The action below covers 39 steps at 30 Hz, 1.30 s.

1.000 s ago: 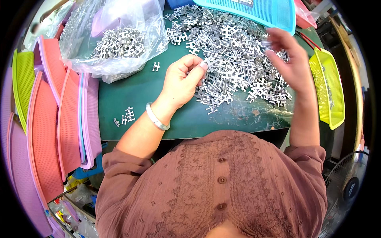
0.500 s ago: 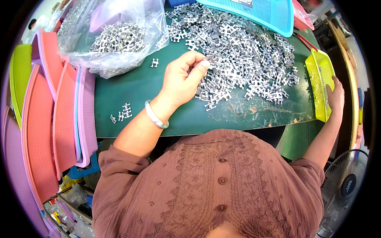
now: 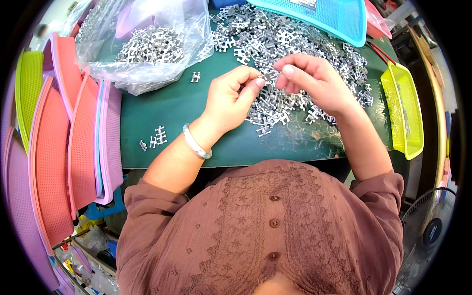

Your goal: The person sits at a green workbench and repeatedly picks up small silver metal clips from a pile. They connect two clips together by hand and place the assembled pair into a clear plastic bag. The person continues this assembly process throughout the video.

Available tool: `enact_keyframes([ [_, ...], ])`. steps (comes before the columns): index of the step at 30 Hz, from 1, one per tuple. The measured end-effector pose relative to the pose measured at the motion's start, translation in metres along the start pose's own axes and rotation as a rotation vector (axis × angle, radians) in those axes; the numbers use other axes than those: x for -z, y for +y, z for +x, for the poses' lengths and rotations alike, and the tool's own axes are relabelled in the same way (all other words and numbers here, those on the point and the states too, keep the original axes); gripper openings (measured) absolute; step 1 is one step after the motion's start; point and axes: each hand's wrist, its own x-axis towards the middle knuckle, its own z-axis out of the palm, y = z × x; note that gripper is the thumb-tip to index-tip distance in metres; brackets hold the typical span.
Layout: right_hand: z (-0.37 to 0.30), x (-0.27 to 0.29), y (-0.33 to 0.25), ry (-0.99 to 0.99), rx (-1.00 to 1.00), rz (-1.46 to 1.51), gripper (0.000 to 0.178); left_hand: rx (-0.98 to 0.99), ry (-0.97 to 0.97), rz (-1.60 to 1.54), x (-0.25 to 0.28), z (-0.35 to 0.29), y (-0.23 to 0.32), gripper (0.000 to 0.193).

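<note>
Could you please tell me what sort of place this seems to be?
Probably a small workshop: a heap of small silvery parts lies on a green worktop, with stacked plastic baskets to the left.

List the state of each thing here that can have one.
Left hand: fingers pinched, apparently on a metal part.
Right hand: fingers bent.
Metal parts: loosely heaped, a few apart.
Clear bag: open, partly filled.
Yellow-green basket: open, small pieces inside.
Left-side baskets: nested.
Fan: cannot tell whether running.
</note>
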Motion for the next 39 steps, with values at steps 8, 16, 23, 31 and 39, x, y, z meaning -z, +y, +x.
enact_keyframes([
  [8,0.012,-0.015,0.022,0.168,0.272,-0.124,0.010,-0.279,0.163,0.235,-0.001,0.002,0.009,0.012],
  [16,0.015,-0.016,0.028,0.268,0.842,-0.618,0.015,0.038,-0.016,-0.307,0.000,0.001,0.001,0.028],
  [23,0.015,-0.008,0.030,0.351,0.661,-0.567,0.015,0.043,0.164,-0.334,0.012,0.008,0.015,0.021],
  [31,0.006,0.017,0.023,-0.003,0.591,-0.856,0.020,-0.317,0.747,0.760,0.115,0.050,0.042,0.027],
  [39,0.003,0.018,0.027,-0.031,0.536,-1.019,0.023,-0.609,0.403,0.925,0.071,0.042,0.028,0.020],
])
